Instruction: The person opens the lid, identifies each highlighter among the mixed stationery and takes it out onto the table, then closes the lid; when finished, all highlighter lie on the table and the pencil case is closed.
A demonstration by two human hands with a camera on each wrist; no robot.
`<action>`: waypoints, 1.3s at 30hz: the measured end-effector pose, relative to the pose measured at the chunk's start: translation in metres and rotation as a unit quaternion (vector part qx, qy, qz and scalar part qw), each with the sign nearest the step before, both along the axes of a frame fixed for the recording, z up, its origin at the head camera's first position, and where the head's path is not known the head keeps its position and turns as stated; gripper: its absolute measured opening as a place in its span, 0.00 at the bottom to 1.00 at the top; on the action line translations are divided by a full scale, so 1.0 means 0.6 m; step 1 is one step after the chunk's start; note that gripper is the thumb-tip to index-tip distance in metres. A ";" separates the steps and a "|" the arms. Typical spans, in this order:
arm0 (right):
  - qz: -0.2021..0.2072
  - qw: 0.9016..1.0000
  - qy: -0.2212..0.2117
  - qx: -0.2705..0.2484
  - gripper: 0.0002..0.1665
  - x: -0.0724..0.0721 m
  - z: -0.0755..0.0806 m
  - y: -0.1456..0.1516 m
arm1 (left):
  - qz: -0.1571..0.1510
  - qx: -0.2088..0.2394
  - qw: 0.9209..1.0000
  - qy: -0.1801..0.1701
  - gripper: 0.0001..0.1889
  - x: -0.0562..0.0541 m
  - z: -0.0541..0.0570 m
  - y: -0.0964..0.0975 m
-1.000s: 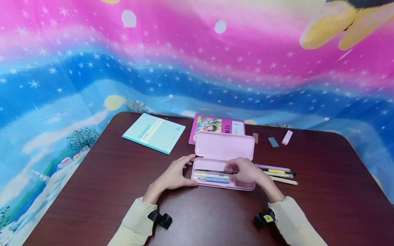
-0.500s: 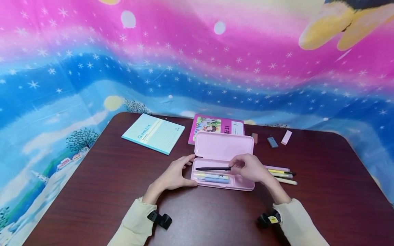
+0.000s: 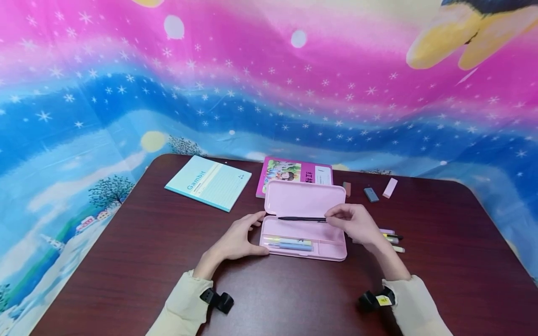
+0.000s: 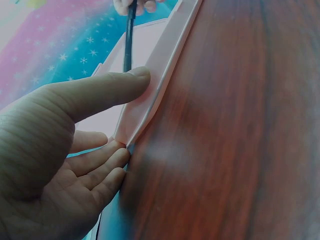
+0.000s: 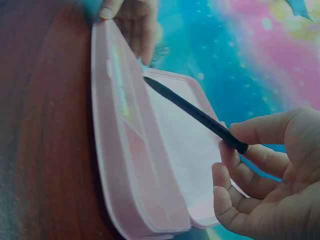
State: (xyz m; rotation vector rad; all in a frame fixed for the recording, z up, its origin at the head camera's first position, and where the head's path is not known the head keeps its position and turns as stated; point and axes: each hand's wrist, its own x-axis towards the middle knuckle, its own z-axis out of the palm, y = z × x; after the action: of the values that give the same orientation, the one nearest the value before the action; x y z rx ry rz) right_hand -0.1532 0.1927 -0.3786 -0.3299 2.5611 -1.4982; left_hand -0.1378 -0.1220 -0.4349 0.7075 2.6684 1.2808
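Observation:
A pink pencil case (image 3: 328,252) stands with its lid raised, several pens (image 3: 290,243) lying in its front compartment. Around its left end is my left hand (image 3: 238,238), the thumb against the front side and the fingers at the end, holding the case. In the left wrist view that thumb (image 4: 100,94) lies along the case wall. My right hand (image 3: 357,225) pinches one end of a black pen (image 3: 300,219) between thumb and fingertips. The pen is held above the rear part of the case, its other end pointing left, as the right wrist view also shows.
Behind the case lie a pink book (image 3: 262,179) and, left, a light-blue notebook (image 3: 210,183). Back right are a brown eraser (image 3: 347,188), a grey eraser (image 3: 371,194) and a pale pink block (image 3: 390,187). Several pens (image 3: 395,240) lie right of the case, partly behind my right hand.
My right hand has lifted the black pen out of the case and moved it up and right. The left hand has stayed at the case's left end.

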 end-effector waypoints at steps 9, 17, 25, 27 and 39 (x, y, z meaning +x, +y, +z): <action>-0.030 0.998 0.004 -0.047 0.15 0.016 0.018 0.035 | 0.000 0.001 1.000 -0.003 0.48 0.000 0.000 0.001; -0.037 0.995 0.001 -0.097 0.16 0.031 0.006 0.078 | 0.000 -0.001 1.000 -0.004 0.48 0.000 0.001 0.001; -0.043 0.993 0.003 -0.107 0.12 0.049 -0.015 0.141 | 0.000 -0.003 1.000 -0.005 0.48 0.000 0.003 0.000; -0.048 0.993 -0.002 -0.109 0.09 0.054 -0.019 0.159 | -0.001 -0.001 1.000 -0.006 0.48 0.000 0.003 0.000; -0.079 0.989 -0.026 -0.119 0.08 0.090 -0.046 0.244 | 0.001 0.002 1.000 -0.005 0.49 0.000 0.000 0.000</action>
State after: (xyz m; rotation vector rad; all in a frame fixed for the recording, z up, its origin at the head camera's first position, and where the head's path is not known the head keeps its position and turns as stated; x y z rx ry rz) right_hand -0.0994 0.3390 -0.4064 -0.1159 2.4206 -1.8500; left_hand -0.1378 -0.1219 -0.4349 0.6979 2.6600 1.2870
